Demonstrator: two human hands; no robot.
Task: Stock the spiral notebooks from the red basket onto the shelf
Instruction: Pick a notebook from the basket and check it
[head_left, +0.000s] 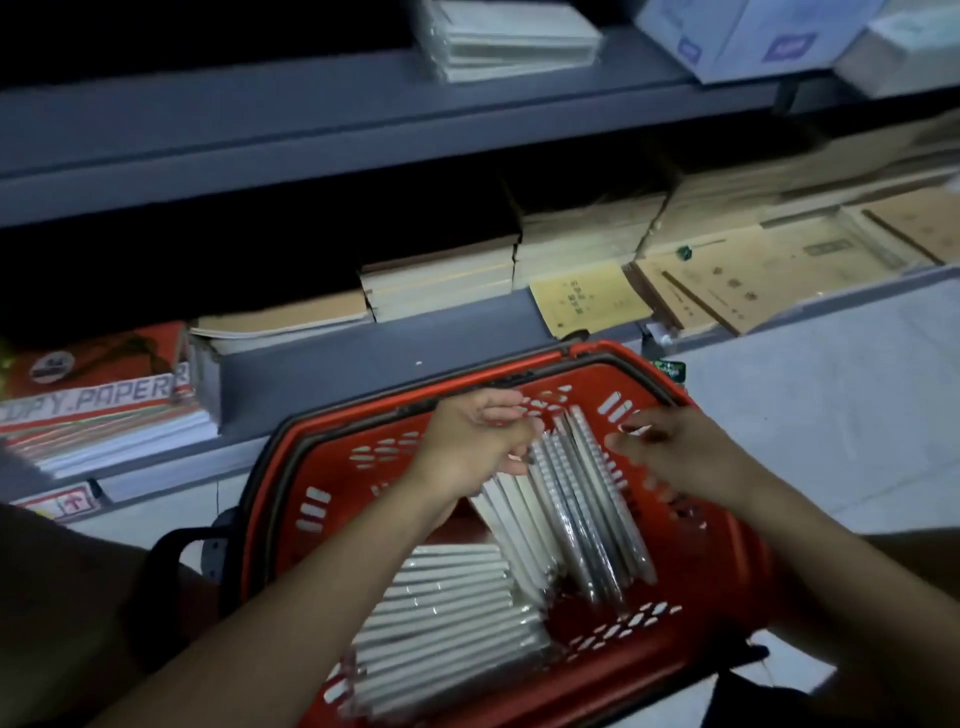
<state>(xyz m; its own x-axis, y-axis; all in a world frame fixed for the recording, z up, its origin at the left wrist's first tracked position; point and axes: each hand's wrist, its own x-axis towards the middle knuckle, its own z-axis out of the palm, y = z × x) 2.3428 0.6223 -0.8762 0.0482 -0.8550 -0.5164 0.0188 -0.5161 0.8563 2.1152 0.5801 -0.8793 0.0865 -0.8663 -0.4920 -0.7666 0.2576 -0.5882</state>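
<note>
The fingers (506, 415) of the left hand (470, 441) are curled loosely above the top ends of a row of spiral notebooks (582, 499) standing on edge in the red basket (727, 561); whether they are actually gripping a notebook cannot be told, since the fingertips are blurred. The fingers (631, 441) of the right hand (675, 447) are spread and slightly bent just beside the right edge of the same row, and nothing is seen to be held in them, though motion blur leaves contact uncertain. The standing row is located between the two sets of fingers, with the wire spirals turned upward and the covers wrapped in clear film.

Below the left fingers, nearer the person, a second batch of wrapped notebooks (447, 623) is laid flat and fanned across the basket floor. The basket is set on the pale floor (831, 389), with its dark handle (171, 571) folded down on the left.

Beyond the fingers, the grey shelf (332, 358) is seen, carrying stacks of tan-covered exercise books (441, 280), brown paper-covered ledgers (727, 291) to the right, and a pack of copy paper (98, 410) to the left. On an upper shelf (260, 130), a wrapped stack of white pads (509, 36) and pale boxes (743, 36) are stored.
</note>
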